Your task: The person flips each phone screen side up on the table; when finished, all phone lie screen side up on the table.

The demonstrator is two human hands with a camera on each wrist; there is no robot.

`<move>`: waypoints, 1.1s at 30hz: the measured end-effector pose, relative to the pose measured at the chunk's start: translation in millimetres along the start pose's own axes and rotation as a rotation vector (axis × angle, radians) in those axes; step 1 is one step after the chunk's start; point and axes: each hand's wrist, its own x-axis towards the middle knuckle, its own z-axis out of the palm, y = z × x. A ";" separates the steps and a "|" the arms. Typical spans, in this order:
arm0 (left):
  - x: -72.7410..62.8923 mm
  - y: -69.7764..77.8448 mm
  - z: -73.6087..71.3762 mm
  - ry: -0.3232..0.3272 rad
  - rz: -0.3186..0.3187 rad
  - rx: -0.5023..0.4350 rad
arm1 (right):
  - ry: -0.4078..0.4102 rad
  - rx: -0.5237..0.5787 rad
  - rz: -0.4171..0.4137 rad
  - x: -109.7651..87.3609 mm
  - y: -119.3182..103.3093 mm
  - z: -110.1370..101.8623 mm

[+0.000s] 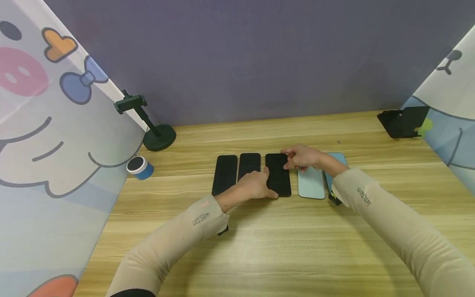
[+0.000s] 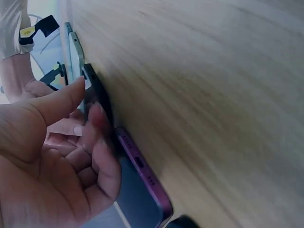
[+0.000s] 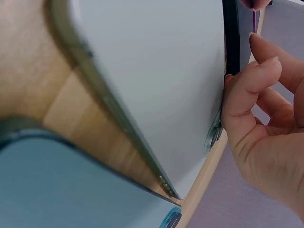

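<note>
Several smartphones lie side by side on a wooden table. My left hand [image 1: 256, 184] holds the lower left corner of a black smartphone [image 1: 278, 177], thumb at its left side and fingers at its bottom edge. At that phone's upper right, the curled fingers and thumb of my right hand [image 1: 304, 156] hold its top and right edges. To the left are two more dark phones: a middle one [image 1: 249, 161], whose purple edge [image 2: 145, 171] shows in the left wrist view, and an outer one [image 1: 224, 173]. Right of the held phone lie a pale green phone [image 1: 311, 185] and a blue phone [image 1: 337, 156], backs up.
A dark green stand [image 1: 159, 138] with a round base is at the back left, near a blue-and-white round container [image 1: 140, 167]. A black folding stand [image 1: 404, 122] sits at the back right. A grey partition [image 1: 252, 62] borders the table's [image 1: 282, 247] far edge.
</note>
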 end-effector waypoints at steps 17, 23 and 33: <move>-7.7 -7.0 6.2 0.166 0.057 0.286 | 0.000 -0.021 -0.002 -2.4 -2.6 -1.1; -4.7 -7.0 8.0 0.179 0.049 0.322 | -0.004 -0.027 -0.012 -2.3 -1.5 -0.3; -4.0 -9.8 7.1 0.174 0.061 0.353 | -0.011 -0.019 -0.023 -2.2 -1.5 -0.1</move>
